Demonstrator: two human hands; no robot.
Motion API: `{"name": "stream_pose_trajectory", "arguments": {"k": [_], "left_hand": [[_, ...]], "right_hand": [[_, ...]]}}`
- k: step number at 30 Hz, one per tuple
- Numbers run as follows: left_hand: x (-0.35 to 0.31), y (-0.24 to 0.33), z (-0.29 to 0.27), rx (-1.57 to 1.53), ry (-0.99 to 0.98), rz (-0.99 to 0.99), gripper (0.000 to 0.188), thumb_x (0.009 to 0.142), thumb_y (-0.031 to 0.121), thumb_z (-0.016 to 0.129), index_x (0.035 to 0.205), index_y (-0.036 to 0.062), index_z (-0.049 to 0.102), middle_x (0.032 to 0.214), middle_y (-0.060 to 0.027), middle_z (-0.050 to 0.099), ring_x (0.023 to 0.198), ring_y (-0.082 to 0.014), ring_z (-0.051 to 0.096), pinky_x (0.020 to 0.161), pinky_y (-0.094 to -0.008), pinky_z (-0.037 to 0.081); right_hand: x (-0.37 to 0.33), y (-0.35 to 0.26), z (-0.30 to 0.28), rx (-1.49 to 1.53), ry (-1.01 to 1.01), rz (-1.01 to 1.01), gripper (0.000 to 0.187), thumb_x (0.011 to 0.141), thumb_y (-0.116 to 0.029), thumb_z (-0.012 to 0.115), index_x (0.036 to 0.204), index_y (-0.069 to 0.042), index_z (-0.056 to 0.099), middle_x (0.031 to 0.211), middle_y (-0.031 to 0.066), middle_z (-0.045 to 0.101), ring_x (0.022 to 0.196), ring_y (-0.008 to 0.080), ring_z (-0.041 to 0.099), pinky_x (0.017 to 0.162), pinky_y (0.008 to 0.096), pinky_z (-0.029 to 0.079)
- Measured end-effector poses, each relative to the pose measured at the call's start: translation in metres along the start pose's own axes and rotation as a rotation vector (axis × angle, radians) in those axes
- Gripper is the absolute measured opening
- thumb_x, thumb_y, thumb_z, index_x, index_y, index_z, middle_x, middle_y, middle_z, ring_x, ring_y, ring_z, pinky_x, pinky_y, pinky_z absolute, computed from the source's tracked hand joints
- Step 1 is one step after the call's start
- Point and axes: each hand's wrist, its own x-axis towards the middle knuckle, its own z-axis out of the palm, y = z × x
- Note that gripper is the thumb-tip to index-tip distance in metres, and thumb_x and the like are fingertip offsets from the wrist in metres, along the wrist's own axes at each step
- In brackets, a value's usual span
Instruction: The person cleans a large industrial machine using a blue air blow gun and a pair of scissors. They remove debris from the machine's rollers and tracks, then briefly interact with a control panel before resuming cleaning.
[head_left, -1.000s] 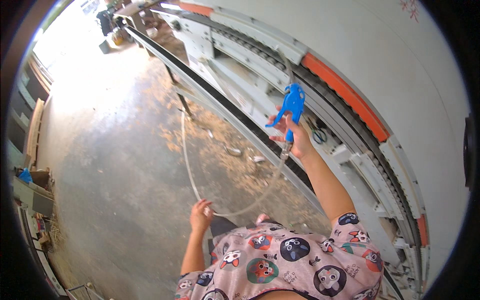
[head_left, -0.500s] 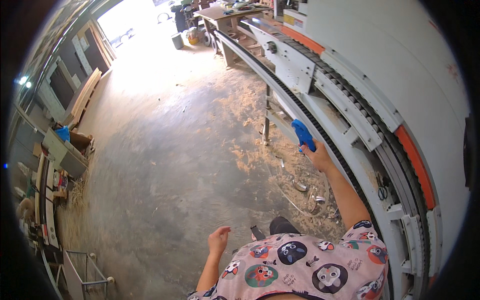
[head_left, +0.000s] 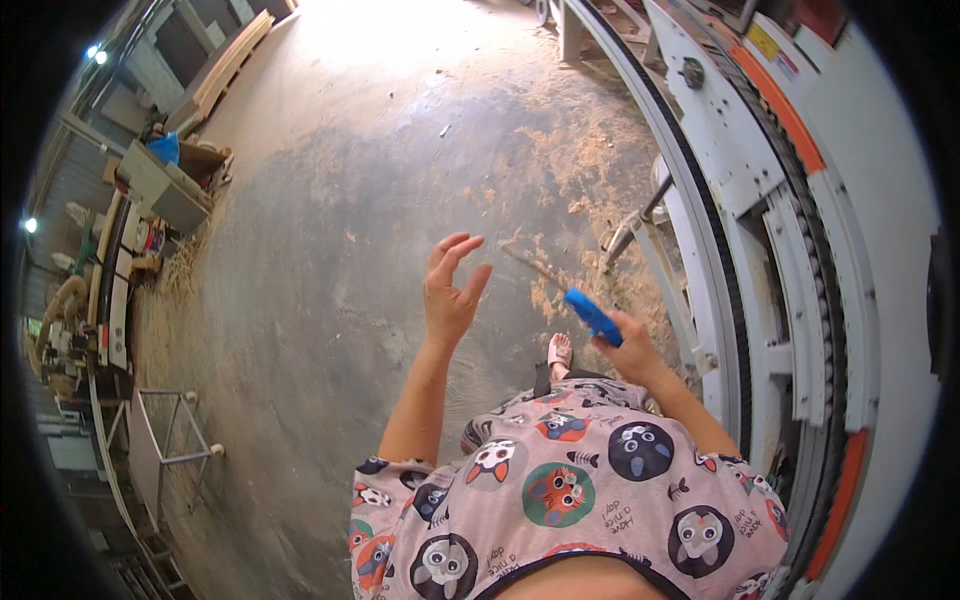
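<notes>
In my right hand (head_left: 633, 352) is a blue hand tool (head_left: 593, 317), its body gripped in my closed fingers; its exact kind is unclear. A thin, brownish, blurred strip (head_left: 535, 263) runs from its front end toward the upper left; whether it belongs to the tool I cannot tell. My left hand (head_left: 452, 290) is raised over the floor, empty, with thumb and fingers apart, some way left of the tool.
A long white machine with a dark chain track (head_left: 725, 225) and orange strips (head_left: 782, 100) runs along my right side. Sawdust (head_left: 575, 150) lies on the concrete floor. At left stand a metal-framed trolley (head_left: 178, 450) and a cabinet (head_left: 160, 188). My sandalled foot (head_left: 560, 350) shows below.
My right hand has brought the blue tool away from the machine, in front of my body. My left hand has risen and spread its fingers. The view has turned and shifted.
</notes>
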Motion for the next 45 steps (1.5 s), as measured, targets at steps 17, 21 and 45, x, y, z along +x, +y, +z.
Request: {"name": "stream_pose_trajectory", "arguments": {"k": [17, 21, 45], "left_hand": [[0.526, -0.359, -0.065, -0.199, -0.321, -0.248, 0.007, 0.08, 0.013, 0.065, 0.087, 0.0103, 0.067, 0.118, -0.0086, 0.054, 0.115, -0.0232, 0.046, 0.098, -0.0364, 0.033], [0.67, -0.421, -0.085, -0.197, -0.301, -0.262, 0.006, 0.081, 0.012, 0.063, 0.086, 0.0092, 0.065, 0.122, -0.0104, 0.052, 0.117, -0.0251, 0.045, 0.099, -0.0383, 0.032], [1.451, -0.654, 0.273, -1.02, -0.409, -0.84, 0.025, 0.095, 0.031, 0.049, 0.1, 0.0079, 0.057, 0.12, -0.0075, 0.055, 0.117, -0.0203, 0.048, 0.097, -0.0353, 0.036]], "right_hand": [[0.635, -0.087, 0.065, -0.014, -0.254, -0.255, 0.04, 0.071, -0.009, 0.07, 0.11, -0.006, 0.062, 0.093, 0.0154, 0.063, 0.084, 0.0316, 0.061, 0.075, 0.0373, 0.047], [0.779, -0.127, 0.078, -0.006, -0.259, -0.219, 0.039, 0.072, -0.012, 0.069, 0.11, -0.009, 0.063, 0.087, 0.0151, 0.064, 0.08, 0.0325, 0.061, 0.072, 0.0387, 0.048], [1.571, -0.051, -0.227, 0.424, -0.385, -0.038, 0.036, 0.083, -0.031, 0.066, 0.108, -0.006, 0.063, 0.092, 0.0076, 0.065, 0.083, 0.0192, 0.059, 0.082, 0.0298, 0.045]]}}
